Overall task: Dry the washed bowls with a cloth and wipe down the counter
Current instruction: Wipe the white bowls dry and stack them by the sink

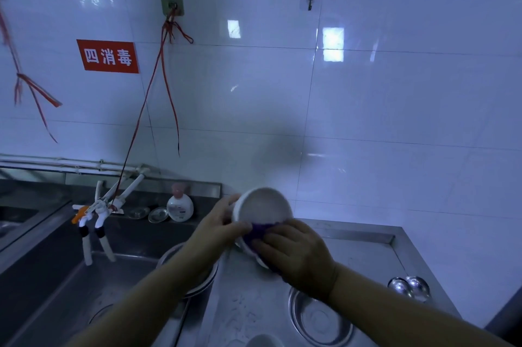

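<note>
The white bowl (264,207) is held up in the air above the steel counter (364,250), tilted so its opening faces the camera, just right of the sink (56,276). The left hand (219,226) grips the bowl by its left wall, fingers curled round the outside and thumb lying across the lower rim. The right hand (299,253) presses a purple cloth (258,231) against the bowl's lower outer side, its fingers bent over the cloth and pinching it to the bowl.

Below the bowl, on the counter, a shallow metal dish (319,318) lies under the right wrist, and the rim of another white bowl (261,341) shows at the bottom edge, just left of that dish. Two shiny ladles (409,287) rest near the counter's right edge. Left of the bowl, inside the sink, a metal basin (197,276) sits under the left forearm. Behind the sink, a soap bottle (180,205) with a pink pump stands on the ledge, with two small round metal lids (158,214) beside it and two white taps (94,216) further left. A red sign (108,56) hangs on the tiled wall above the sink.
</note>
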The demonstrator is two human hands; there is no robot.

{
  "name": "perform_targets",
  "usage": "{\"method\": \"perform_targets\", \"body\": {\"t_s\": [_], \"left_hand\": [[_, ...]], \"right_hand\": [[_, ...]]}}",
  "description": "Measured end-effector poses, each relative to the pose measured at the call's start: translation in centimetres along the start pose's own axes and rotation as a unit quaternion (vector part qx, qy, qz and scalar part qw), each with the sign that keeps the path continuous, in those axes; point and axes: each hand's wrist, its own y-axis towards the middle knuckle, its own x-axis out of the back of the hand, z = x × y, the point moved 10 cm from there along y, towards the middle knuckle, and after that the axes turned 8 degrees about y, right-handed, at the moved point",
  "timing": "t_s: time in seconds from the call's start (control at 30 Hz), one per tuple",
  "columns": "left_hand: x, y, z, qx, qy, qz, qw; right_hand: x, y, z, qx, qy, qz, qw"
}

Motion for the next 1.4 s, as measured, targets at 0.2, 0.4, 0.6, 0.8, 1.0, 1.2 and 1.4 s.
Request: {"method": "perform_targets", "body": {"t_s": [0.2, 0.4, 0.6, 0.8, 1.0, 1.2, 1.4], "left_hand": [[-0.5, -0.9, 0.0, -0.085, 0.028, -0.142, 0.986], [0.4, -0.5, -0.9, -0.104, 0.089, -0.094, 0.986], [-1.5, 0.4, 1.2, 0.03, 0.128, 0.154, 0.979], [-0.5, 0.6, 2.3, 0.052, 0.269, 0.142, 0.951], [-3.2, -3.1, -2.9, -0.301, 0.66, 0.031, 0.688], [-4.9, -3.3, -0.6, -0.298, 0.685, 0.132, 0.652], [0.7, -1.9, 1.1, -0.031, 0.292, 0.019, 0.956]], "right_hand": [[0.4, 1.3, 0.5, -0.164, 0.03, -0.075, 0.983], [-0.4, -0.2, 1.3, -0.057, 0.005, -0.017, 0.998], [-0.2, -2.0, 1.9, 0.145, 0.001, 0.066, 0.987], [-1.2, -2.0, 1.6, 0.106, 0.041, 0.146, 0.983], [-1.3, -2.5, -0.9, -0.023, 0.076, 0.217, 0.973], [-0.6, -2.0, -1.0, -0.039, 0.097, 0.176, 0.979], [4.9, -2.5, -7.5, -0.289, 0.182, -0.103, 0.934]]}}
